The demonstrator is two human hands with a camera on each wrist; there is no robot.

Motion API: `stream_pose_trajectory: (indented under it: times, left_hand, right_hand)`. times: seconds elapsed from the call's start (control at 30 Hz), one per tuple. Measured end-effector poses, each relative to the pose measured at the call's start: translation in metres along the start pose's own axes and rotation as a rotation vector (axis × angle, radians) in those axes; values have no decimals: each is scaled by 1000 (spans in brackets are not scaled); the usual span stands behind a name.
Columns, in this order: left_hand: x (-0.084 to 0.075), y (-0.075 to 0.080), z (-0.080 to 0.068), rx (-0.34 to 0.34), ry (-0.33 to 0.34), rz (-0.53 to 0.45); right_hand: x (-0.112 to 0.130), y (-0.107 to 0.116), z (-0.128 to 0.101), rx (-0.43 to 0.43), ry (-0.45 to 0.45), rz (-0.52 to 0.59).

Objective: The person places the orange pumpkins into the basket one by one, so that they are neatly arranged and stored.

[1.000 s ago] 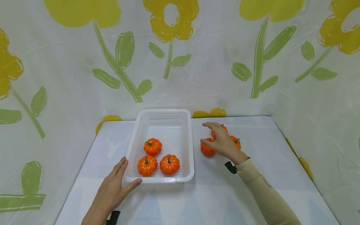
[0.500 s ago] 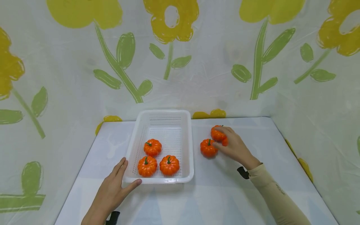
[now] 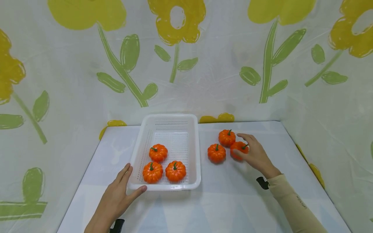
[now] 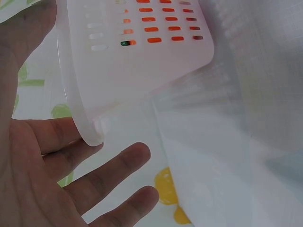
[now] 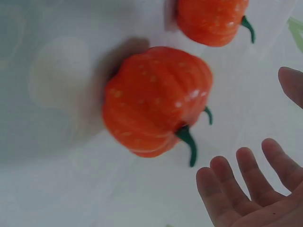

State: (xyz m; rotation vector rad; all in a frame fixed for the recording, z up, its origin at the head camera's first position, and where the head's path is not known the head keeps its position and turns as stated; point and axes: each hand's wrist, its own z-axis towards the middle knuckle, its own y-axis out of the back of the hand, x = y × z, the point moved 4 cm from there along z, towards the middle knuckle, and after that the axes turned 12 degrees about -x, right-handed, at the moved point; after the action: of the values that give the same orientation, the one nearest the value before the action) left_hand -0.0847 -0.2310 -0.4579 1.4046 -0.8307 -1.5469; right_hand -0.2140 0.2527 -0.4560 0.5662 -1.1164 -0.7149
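Pumpkin (image 3: 239,149), orange, ribbed, green-stemmed, lies tilted by the right grip (image 3: 256,156), whose fingers are spread.

1. Partly hidden behind the right grip (image 3: 254,154): tilted pumpkin (image 3: 239,149) near the bench's far right corner.
2. Cut off by the top edge in the right wrist view: second pumpkin (image 5: 213,19).
3. Blurred and cropped in the left wrist view: basket (image 4: 142,61); contents seen only as orange through slots.
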Motion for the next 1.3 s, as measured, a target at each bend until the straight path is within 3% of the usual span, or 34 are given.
stream_pose_trajectory:
  times: [0.53,1.3]
  left_hand:
    - [2,-2,0,-2,8,6]
    - [1,-2,-1,-4,20,-11]
  right_hand:
    - [-49,-17,-3,101,-160,-46]
    - [-52,-25,-5,119,-162,-40]
